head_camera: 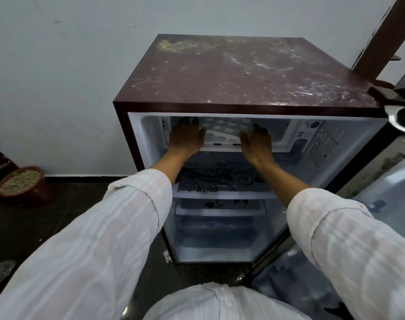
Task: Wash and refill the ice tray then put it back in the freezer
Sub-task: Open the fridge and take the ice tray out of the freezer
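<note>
1. Far left on the floor sits a clay pot (21,181) of grain against the wall, well apart from the work and no bother to me.
2. My left hand (185,137) is inside the freezer compartment (280,135) at the top of the small fridge (243,72). Its fingers reach over the left end of the ice tray (222,127) and its thumb lies along the near edge. I read that as a grip, though the fingertips are hidden.
3. The ice tray lies between my hands, inside the freezer mouth, with its long axis running left to right across the opening. It lies straight ahead of both wrists. It looks slightly tilted. I cannot tell whether its cups hold water.
4. My right hand (257,144) takes the right end the same way, fingers over the top and thumb at the front. Both hands are about equally near, so I judge the move belongs to the pair together, keeping the tray level.
5. The freezer roof is close above my knuckles, and the patterned shelf (220,181) lies below my forearms.
6. On the right the open door (370,192) stands beside my right sleeve. I see nothing between the tray and me.
</note>
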